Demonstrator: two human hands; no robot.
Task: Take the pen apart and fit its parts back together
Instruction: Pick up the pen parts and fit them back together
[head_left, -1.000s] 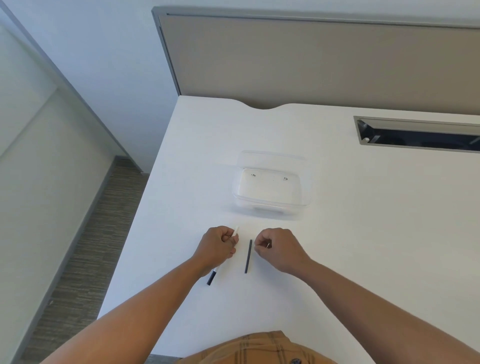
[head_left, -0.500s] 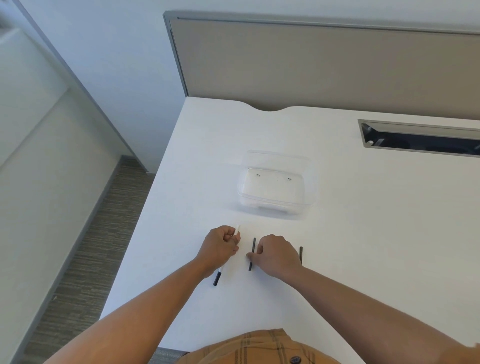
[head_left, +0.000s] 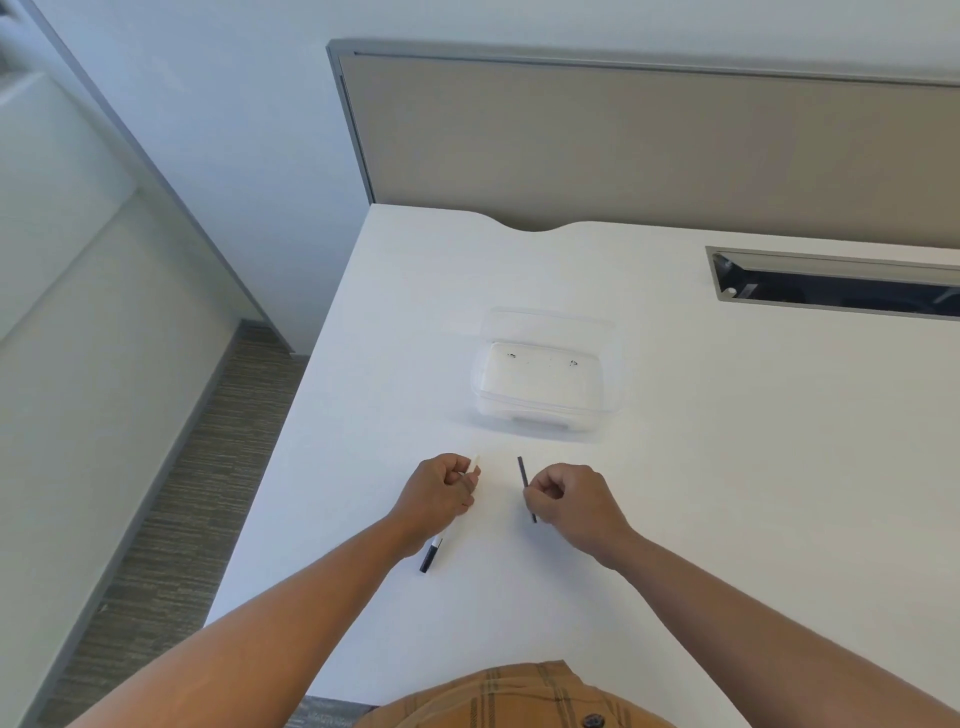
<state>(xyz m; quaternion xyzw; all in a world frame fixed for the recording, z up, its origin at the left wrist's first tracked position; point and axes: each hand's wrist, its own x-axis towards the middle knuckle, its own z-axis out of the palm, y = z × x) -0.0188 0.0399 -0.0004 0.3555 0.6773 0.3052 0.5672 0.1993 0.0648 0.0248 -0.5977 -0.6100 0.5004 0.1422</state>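
My left hand is closed around a white pen barrel. Its pale tip sticks out above the fist and its black end pokes out below the wrist. My right hand pinches a thin black rod, which points away from me and tilts slightly left. Both hands hover just above the white desk, about a hand's width apart. How the rest of the rod continues under my right fingers is hidden.
An empty clear plastic container stands on the desk just beyond my hands. A grey cable slot is cut into the desk at the far right. A beige partition closes the back. The desk's left edge drops to the floor.
My right hand has taken hold of the black rod that lay between the hands. A second dark piece, seen to its right half a second ago, is now out of sight.
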